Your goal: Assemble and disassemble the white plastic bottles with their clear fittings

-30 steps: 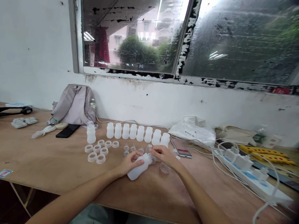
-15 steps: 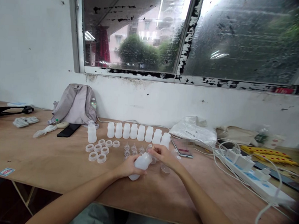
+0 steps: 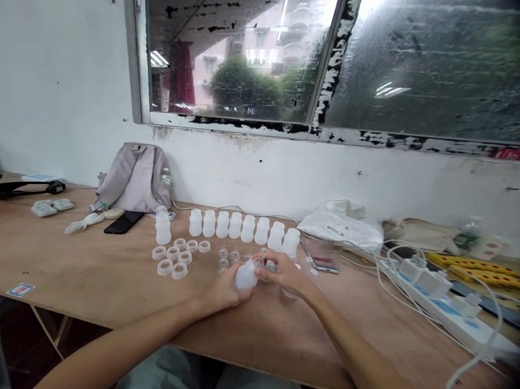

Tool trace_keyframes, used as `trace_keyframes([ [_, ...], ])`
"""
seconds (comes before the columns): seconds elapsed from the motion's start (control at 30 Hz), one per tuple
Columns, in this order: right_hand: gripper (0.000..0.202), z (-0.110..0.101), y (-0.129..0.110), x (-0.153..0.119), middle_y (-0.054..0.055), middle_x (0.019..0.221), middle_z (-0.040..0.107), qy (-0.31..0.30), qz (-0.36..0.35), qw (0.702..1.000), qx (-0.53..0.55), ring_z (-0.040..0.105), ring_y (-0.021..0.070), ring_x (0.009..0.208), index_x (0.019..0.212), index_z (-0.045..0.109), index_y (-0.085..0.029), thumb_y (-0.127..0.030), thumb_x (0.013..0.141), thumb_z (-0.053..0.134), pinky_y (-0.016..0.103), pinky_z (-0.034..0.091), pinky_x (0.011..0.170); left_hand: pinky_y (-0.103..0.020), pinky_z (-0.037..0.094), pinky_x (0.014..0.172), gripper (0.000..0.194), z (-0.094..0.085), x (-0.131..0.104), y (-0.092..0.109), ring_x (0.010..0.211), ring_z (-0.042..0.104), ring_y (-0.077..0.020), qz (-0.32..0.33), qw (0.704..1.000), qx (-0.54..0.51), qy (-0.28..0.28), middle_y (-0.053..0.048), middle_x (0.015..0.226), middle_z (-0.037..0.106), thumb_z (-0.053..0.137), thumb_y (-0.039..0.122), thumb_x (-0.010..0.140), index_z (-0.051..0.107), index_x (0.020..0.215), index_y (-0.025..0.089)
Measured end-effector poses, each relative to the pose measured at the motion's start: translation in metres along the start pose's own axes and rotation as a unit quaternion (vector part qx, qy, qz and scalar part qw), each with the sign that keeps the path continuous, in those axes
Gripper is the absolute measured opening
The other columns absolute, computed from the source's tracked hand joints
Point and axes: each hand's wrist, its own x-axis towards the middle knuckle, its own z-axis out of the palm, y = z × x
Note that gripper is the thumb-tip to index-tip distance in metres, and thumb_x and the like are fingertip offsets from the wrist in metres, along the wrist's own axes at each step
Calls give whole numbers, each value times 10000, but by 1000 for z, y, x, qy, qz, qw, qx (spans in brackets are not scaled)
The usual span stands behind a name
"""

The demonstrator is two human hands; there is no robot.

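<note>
My left hand (image 3: 225, 289) is wrapped round the body of a frosted white baby bottle (image 3: 246, 277), which leans over with its top to the right. The fingers of my right hand (image 3: 284, 272) are closed at the bottle's top and hide most of it; any small part between them does not show clearly. Behind my hands several clear bottle nipples (image 3: 223, 263) stand on the table, partly covered. Left of them lie several translucent screw rings (image 3: 179, 270). A row of open white bottles (image 3: 223, 224) stands farther back. One bottle with a clear top (image 3: 163, 231) is apart at the left.
A wooden table (image 3: 117, 291) runs along the wall. At the back left are a grey backpack (image 3: 135, 178) and a black phone (image 3: 124, 222). To the right lie another phone (image 3: 322, 260), a plastic bag (image 3: 346, 226) and a power strip (image 3: 451, 309) with trailing cables.
The bottle in my left hand has tipped more upright and its base has drawn up into the hand. My right fingers have shifted round its top. The view has turned slightly.
</note>
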Motion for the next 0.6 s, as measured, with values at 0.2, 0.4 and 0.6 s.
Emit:
trace_keyframes([
  [0.2, 392, -4, -1, 2, 73, 982, 614, -6, -16, 1000, 3, 535, 201, 839, 1028, 610, -194, -439, 724, 566, 337, 405, 779, -312, 411, 694, 420, 4, -2, 4, 770, 558, -198, 18, 998, 42, 45, -43, 900, 600, 594, 293, 683, 460, 1069, 197],
  [0.4, 373, -16, 25, 8, 91, 865, 597, 88, 23, 986, -139, 511, 206, 797, 966, 648, -175, -446, 785, 468, 344, 388, 742, -303, 412, 699, 454, 3, 12, -9, 778, 544, -191, -33, 998, 0, 55, -27, 869, 593, 651, 352, 622, 483, 1008, 180],
  [0.6, 200, -11, 44, 9, 82, 817, 582, 55, 57, 965, -249, 498, 232, 831, 805, 692, -196, -310, 647, 649, 359, 369, 773, -277, 409, 674, 461, 3, 18, -18, 752, 525, -171, -58, 996, -27, 62, -4, 804, 580, 673, 388, 591, 503, 959, 169],
])
